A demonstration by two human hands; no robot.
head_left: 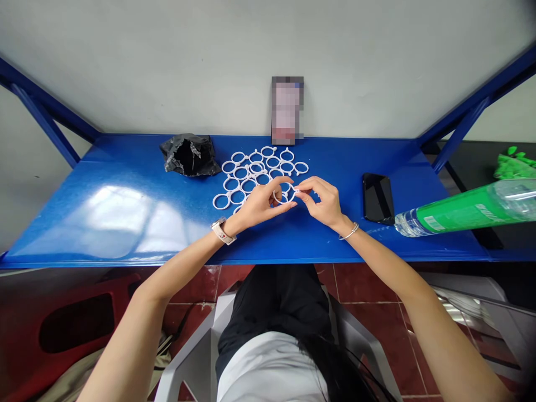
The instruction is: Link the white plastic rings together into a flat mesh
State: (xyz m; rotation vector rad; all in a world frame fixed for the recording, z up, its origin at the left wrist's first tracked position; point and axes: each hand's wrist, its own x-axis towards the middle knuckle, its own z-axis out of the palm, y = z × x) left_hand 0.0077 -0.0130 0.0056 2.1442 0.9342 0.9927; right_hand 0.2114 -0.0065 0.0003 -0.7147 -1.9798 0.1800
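Ring (286, 202) held between both hands above the near middle of the table (330, 159), just in front of the loose rings (256, 172). Left hand (268, 198) curved about the ring, with thumb below and index finger above; right hand (321, 200) pinching the ring's right edge between thumb and fingertips. Detail at this pinch too small to tell.

Chief risk, in judgement: a slip at the right fingertips, owing to the narrow purchase on a thin rim. Second: bending or cracking of the ring under uneven pull from the two sides, with thinness of section as likely cause. Third: disturbance of the loose rings by the left hand, from working so close to the cluster; also possible tangling, from overlap of rims and small projecting tabs.

Materials and shapes: rings white, slender and circular, apparently of plastic, with small knobs on the outer edge. Table flat, blue and glossy, with pale reflections at left. Bag (171, 157) of thin black film, crumpled, with a ragged dark mouth. Phone (377, 198) black, smooth and rectangular. Bottle (464, 209) clear, with ribbed end and green label, just beside the phone.
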